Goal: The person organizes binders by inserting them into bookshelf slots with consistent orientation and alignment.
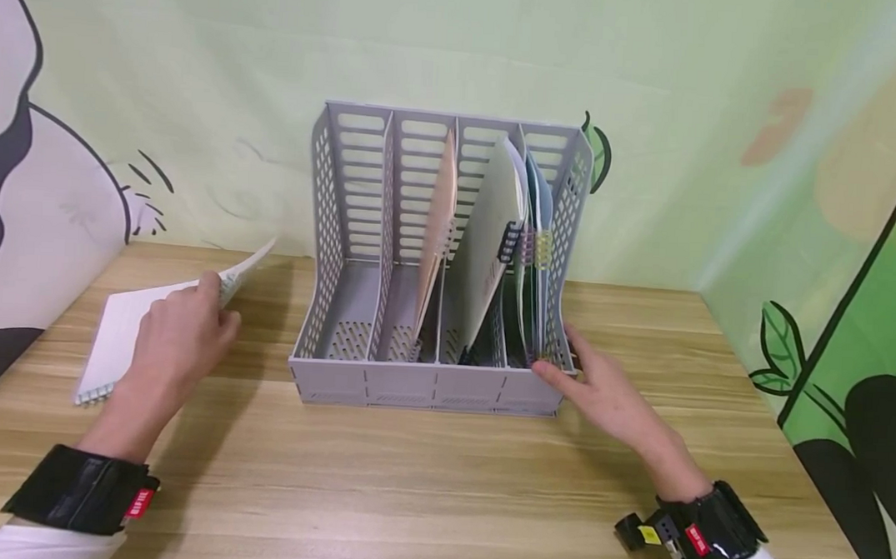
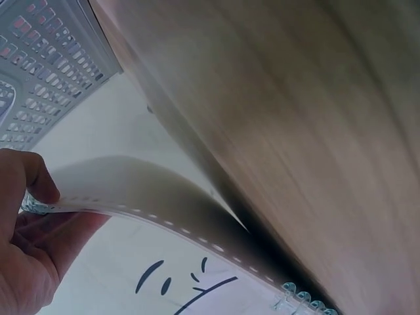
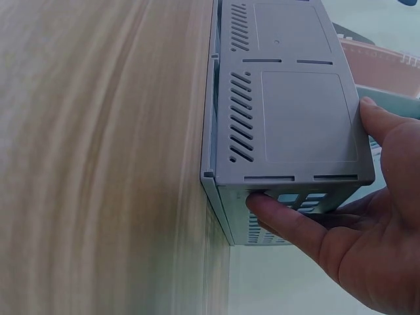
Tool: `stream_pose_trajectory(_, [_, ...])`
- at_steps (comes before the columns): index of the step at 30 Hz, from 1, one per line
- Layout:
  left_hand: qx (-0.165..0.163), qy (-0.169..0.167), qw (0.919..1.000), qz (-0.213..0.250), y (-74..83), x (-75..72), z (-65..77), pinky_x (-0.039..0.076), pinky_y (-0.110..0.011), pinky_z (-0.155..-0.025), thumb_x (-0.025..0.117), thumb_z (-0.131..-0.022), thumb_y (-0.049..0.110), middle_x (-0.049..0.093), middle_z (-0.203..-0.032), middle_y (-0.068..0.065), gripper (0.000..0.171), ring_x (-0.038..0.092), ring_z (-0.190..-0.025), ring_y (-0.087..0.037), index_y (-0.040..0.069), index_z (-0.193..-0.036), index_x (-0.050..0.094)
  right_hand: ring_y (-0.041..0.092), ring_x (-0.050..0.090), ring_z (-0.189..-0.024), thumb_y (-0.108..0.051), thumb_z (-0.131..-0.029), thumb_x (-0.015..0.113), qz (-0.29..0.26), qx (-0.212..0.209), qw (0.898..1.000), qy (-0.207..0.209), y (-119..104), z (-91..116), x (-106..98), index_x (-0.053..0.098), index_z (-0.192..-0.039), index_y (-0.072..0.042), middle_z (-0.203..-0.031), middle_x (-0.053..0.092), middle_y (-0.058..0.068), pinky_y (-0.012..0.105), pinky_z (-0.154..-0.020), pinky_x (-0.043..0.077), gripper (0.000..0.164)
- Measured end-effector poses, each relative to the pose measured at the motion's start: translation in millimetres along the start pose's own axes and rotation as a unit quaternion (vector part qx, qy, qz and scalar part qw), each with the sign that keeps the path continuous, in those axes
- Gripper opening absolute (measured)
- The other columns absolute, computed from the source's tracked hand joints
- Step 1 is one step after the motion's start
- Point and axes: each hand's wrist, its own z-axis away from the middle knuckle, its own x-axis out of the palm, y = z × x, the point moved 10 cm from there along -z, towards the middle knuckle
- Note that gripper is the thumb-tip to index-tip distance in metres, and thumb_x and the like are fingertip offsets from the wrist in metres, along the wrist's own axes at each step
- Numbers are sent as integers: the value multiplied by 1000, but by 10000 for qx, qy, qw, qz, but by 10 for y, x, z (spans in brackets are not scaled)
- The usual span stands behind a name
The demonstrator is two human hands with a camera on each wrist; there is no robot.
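Note:
On the left of the table, my left hand (image 1: 179, 334) pinches a white spiral notebook (image 1: 127, 320) near its far right end. That end tilts up, while the near end lies close to the wood. In the left wrist view the notebook (image 2: 141, 190) bows between thumb and fingers, with clear coil rings along its edge. My right hand (image 1: 611, 395) holds the front right corner of a grey desk file organizer (image 1: 401, 387). The right wrist view shows the thumb and fingers spread over the rim and the perforated side wall.
Inside the organizer, a pink notebook (image 1: 440, 204) leans in the second slot, and a grey-green notebook (image 1: 488, 223) with black rings in the third. Blue notebooks (image 1: 543, 200) stand in the rightmost slot. Behind the wooden table (image 1: 424, 487) hangs a green cartoon backdrop (image 1: 217, 69).

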Motion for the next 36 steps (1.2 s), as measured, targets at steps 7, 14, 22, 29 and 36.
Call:
stream_pose_trajectory(7, [-37, 150, 9998, 92, 14, -44, -11, 31, -35, -35, 58, -84, 8, 49, -63, -14, 16, 44, -48, -29, -3, -90, 48, 38, 54, -121, -51, -98, 55, 34, 53, 10000, 10, 12, 0, 0, 15, -157, -5, -137, 50, 22, 45, -99, 41, 85])
stream_pose_trajectory(14, [-84, 420, 9989, 203, 32, -91, -5, 32, -35, -35, 57, -84, 7, 50, -64, -15, 15, 45, -46, -30, -3, -90, 47, 38, 54, -121, -47, -99, 55, 58, 64, 10000, 8, 14, 2, -2, 14, -157, -5, -137, 49, 23, 45, -99, 42, 83])
stream_pose_trajectory(22, [-165, 606, 9974, 362, 60, -120, -12, 36, -36, -37, 57, -85, 8, 53, -70, -20, 15, 50, -49, -33, -3, -90, 47, 37, 54, -121, -45, -99, 56, 66, 63, 10000, 22, 16, 3, 4, 15, -157, -5, -137, 49, 21, 44, -99, 42, 81])
stream_pose_trajectory(29, [-281, 843, 9948, 494, 94, -183, -8, 41, -40, -40, 56, -85, 7, 57, -74, -26, 15, 55, -54, -38, -5, -92, 50, 38, 53, -122, -45, -99, 56, 81, 81, 9999, 22, 16, 1, 1, 15, -157, -4, -138, 48, 22, 45, -100, 41, 82])
stream_pose_trajectory(36, [-666, 716, 9925, 730, 37, -213, -9, 47, -40, -46, 55, -89, 8, 60, -90, -33, 22, 60, -68, -43, -8, -104, 52, 38, 52, -123, -46, -99, 56, 57, 59, 10000, 17, 12, -1, -2, 14, -157, -5, -140, 46, 22, 44, -100, 40, 83])
